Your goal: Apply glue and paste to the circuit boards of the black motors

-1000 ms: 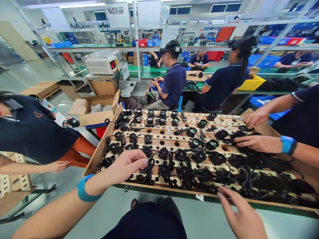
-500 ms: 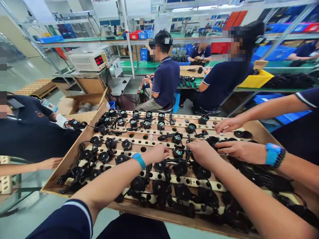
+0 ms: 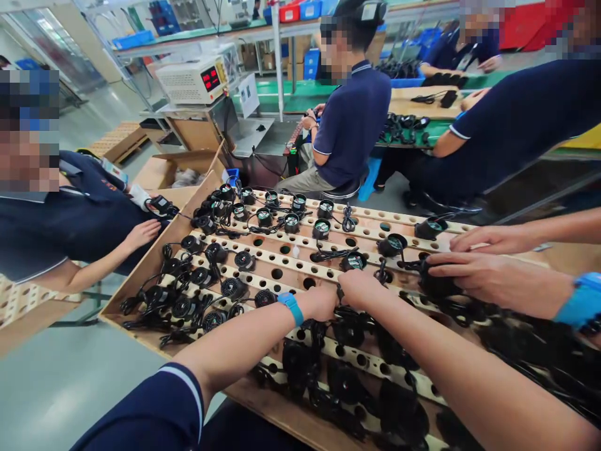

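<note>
My left hand [image 3: 323, 303], with a blue wristband [image 3: 292, 308], is curled closed over the wooden tray [image 3: 141, 341]. My right hand [image 3: 360, 289] almost meets it, its fingers bent down and closed. A small dark part shows between the two hands, but they hide what it is. Just behind my right hand sits an open round black housing [image 3: 353, 261] with a green circuit board inside. A coiled black cable [image 3: 382, 272] lies to its right. Below my hands are more round black units [image 3: 352, 332] with cables.
Rows of holed wooden strips [image 3: 300, 268] carry several black units. From the right, a co-worker's hands [image 3: 498, 275] work on a black unit in the same tray. Another person [image 3: 89, 219] stands at the left. A seated person [image 3: 352, 119] is behind the tray, near a white instrument [image 3: 190, 81].
My hands have come together, covering the housing that lay between them. The view has shifted, and the co-worker's hands at the right are now closer together on a black unit.
</note>
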Tool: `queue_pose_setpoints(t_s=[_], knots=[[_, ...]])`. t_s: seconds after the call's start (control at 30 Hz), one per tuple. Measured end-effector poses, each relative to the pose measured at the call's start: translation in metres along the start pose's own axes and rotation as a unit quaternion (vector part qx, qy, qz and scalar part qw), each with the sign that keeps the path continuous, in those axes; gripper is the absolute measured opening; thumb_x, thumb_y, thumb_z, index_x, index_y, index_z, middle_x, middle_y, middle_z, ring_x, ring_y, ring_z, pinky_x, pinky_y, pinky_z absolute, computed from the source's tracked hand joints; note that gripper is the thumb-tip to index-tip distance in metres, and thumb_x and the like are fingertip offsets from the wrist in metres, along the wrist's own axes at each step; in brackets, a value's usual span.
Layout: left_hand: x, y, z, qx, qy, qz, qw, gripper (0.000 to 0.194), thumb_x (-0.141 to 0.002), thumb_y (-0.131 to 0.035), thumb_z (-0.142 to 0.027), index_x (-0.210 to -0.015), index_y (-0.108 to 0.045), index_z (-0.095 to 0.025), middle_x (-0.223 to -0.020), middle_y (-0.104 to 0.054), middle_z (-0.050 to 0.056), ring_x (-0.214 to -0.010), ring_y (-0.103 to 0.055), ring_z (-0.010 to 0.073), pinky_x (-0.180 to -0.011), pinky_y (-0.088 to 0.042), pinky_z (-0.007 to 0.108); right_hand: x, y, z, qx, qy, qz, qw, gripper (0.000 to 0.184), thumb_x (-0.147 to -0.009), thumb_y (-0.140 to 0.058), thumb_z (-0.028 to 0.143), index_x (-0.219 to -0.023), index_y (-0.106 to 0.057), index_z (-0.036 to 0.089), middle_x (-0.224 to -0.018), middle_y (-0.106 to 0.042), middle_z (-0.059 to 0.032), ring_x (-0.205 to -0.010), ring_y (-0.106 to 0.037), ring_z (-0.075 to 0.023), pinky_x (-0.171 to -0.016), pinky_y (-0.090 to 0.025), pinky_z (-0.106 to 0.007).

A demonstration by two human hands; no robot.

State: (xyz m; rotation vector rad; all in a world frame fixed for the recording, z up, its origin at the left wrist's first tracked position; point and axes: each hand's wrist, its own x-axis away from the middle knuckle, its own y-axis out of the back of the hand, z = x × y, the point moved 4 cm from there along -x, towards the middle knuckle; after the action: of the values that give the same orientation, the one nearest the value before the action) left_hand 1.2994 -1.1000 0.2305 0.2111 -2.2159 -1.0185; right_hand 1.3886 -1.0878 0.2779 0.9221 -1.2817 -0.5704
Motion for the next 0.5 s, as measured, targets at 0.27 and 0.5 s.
queue_pose_setpoints(t_s=[0.27, 0.5], knots=[[0.017, 0.015, -0.003, 0.022, -0.013, -0.051, 0.998, 0.033, -0.085, -0.065, -0.031, -0.114, -0.073, -0.018, -0.112, -0.074, 0.014, -0.106, -0.069, 0.0322, -0.09, -0.057, 0.041, -0.008, -0.004, 0.006, 0.015, -0.005, 0.005, 1.0, 0.021, -0.082, -0.064, 0.017, -0.097, -0.075, 0.009, -0.101, -0.072, -0.0236, -0.1, -0.07, -0.0367, -0.088, -0.052, -0.048], [0.032, 0.032, 0.002, 0.041, -0.03, -0.061, 0.997, 0.029, -0.086, -0.064, -0.022, -0.114, -0.072, -0.021, -0.115, -0.074, 0.008, -0.106, -0.068, 0.0267, -0.095, -0.053, 0.036, -0.011, -0.001, 0.002, 0.003, -0.022, 0.007, 1.0, 0.027, -0.085, -0.064, 0.027, -0.101, -0.073, 0.008, -0.1, -0.071, -0.0247, -0.095, -0.069, -0.0377, -0.08, -0.054, -0.045]])
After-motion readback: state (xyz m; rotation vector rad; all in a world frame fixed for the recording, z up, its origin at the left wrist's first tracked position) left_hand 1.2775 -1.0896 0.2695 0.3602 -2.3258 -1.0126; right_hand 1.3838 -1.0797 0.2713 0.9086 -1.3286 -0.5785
